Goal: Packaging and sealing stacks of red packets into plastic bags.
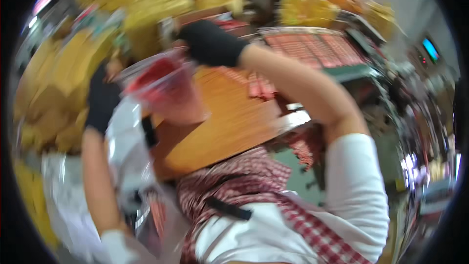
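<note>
A clear plastic bag (168,90) with red contents hangs over the wooden tabletop (224,122), its mouth spread wide toward the far left. At the bag's right rim, my right hand (210,43), in a black fingerless glove, grips the plastic. My left hand (103,95), gloved the same way, is closed at the opposite side of the rim. Motion blurs the fingers and the contents, so I cannot make out what the red pieces are. Below my left hand hangs more clear plastic sheeting (128,132).
Rows of pink-red sticks or packets (312,48) lie on a green-edged machine bed at the far right. A few loose red strips (260,87) rest at the table's far edge. Yellow sacks (61,78) are piled on the left, with more yellow bundles (156,10) behind.
</note>
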A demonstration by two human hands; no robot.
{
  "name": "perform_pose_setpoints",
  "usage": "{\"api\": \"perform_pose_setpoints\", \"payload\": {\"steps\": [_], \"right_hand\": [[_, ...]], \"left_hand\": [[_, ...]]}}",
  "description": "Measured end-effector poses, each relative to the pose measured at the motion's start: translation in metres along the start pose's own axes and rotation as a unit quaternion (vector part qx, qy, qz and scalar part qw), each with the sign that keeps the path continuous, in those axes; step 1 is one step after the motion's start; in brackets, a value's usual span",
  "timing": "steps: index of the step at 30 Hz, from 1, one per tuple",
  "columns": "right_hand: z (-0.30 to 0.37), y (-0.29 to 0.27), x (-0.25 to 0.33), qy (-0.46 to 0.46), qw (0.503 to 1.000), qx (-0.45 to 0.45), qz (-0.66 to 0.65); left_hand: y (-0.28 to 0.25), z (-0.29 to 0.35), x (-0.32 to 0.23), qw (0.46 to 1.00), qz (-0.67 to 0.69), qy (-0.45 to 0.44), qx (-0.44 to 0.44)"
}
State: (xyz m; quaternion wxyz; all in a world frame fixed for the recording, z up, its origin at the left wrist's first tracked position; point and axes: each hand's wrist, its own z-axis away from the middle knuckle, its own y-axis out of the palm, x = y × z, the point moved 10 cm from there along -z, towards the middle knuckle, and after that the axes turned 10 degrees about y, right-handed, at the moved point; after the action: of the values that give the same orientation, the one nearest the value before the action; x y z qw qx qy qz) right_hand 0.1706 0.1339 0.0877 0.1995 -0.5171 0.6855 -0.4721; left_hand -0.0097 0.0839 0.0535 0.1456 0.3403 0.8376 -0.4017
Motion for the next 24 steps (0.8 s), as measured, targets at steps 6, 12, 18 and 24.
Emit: {"api": "perform_pose_setpoints", "payload": {"steps": [6,12,18,24], "right_hand": [[-0.035,-0.069,-0.006,-0.007,0.998,-0.048,0.031],[0.000,-0.020,-0.016,0.043,0.983,0.175,0.048],[0.057,-0.057,0.117,-0.178,0.944,-0.277,0.013],[0.073,-0.001,0.123,-0.367,0.915,-0.157,0.049]], "left_hand": [[-0.049,-0.005,-0.090,0.992,0.055,-0.104,0.038],[-0.027,0.029,-0.089,0.991,-0.014,-0.049,0.126],[-0.003,0.070,-0.100,0.920,0.218,-0.305,0.119],[-0.025,0.121,-0.082,0.933,0.348,-0.034,0.089]]}}
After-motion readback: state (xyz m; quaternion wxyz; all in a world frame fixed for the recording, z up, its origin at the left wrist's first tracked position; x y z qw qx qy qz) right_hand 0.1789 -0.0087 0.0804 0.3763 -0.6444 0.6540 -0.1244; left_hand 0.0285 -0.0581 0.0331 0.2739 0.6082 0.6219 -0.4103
